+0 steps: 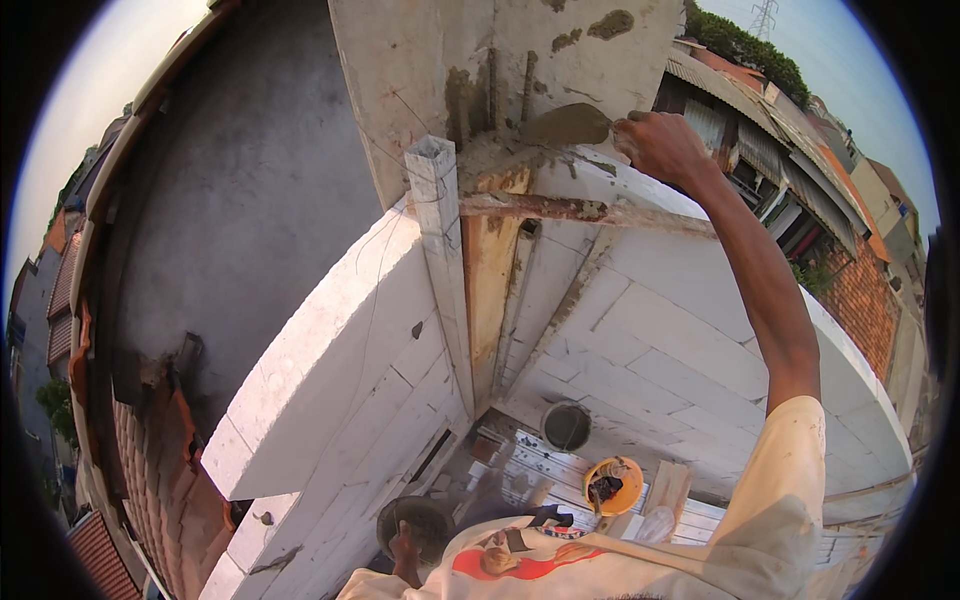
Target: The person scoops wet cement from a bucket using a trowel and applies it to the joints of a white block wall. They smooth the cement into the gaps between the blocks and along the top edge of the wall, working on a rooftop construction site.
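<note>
My right hand [662, 147] is closed round the handle of a trowel [568, 125], reaching far out at the top of the wall. Its mortar-coated blade is at the foot of a grey concrete column [590, 60], over rough wet mortar [490, 155]. Just below stands a timber formwork board [492, 285], with a reddish-brown crossbar [580, 209] across it. Low by my body, my left hand [405, 553] appears closed on the near rim of a dark bucket [428, 527]; part of its grip is hidden.
White block walls [340, 330] meet at the corner, beside an upright pale post [436, 190]. Far below, a yellow bucket [625, 487] and a dark bucket [566, 427] stand near boards [670, 487]. Tiled roofs [165, 490] lie at the left, beyond a drop.
</note>
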Demonstrator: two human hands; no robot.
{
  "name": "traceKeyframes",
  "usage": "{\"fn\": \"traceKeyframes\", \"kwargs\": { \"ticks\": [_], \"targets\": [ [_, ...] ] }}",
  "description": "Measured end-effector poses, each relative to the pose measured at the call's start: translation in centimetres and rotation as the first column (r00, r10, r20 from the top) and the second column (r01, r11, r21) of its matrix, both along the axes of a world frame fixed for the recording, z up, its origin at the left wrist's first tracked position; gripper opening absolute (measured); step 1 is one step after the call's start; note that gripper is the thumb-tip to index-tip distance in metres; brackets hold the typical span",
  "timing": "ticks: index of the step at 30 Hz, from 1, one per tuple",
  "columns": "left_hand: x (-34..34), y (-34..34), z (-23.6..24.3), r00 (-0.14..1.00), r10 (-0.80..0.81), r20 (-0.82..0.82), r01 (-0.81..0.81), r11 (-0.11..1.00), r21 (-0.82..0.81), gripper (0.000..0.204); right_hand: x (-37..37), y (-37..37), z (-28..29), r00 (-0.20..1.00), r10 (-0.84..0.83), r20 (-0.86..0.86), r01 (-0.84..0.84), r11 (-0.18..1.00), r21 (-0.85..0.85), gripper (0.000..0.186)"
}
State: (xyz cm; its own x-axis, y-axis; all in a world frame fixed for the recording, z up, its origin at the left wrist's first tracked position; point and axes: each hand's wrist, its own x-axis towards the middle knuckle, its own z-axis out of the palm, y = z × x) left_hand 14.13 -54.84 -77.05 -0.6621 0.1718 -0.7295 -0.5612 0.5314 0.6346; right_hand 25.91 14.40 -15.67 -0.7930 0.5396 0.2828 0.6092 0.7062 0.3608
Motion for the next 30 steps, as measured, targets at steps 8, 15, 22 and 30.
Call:
{"fn": "traceKeyframes", "kwargs": {
  "ticks": [8, 15, 22, 30],
  "targets": [
    [0.3, 1.2, 1.1, 0.998, 0.067, 0.001, -0.067, 0.998, 0.017, 0.062, -3.7, 3.1, 1.2, 0.965, 0.257, 0.053, -0.261, 0.961, 0.092, 0.029],
    [-0.1, 1.3, 1.3, 0.997, 0.077, -0.012, -0.077, 0.997, 0.031, 0.063, -8.2, 0.1, 1.9, 0.969, 0.110, 0.222, -0.179, 0.931, 0.320, 0.014],
    [-0.5, 2.6, 1.4, 0.998, 0.055, -0.025, -0.052, 0.995, 0.087, 0.063, -9.0, 0.4, 1.6, 0.956, 0.132, 0.263, -0.220, 0.912, 0.345, 0.007],
    [-1.3, 6.6, 1.4, 0.998, 0.008, -0.066, 0.004, 0.986, 0.167, 0.062, -9.0, 1.5, 1.0, 0.926, 0.155, 0.346, -0.307, 0.841, 0.446, 0.008]
  ]
}}
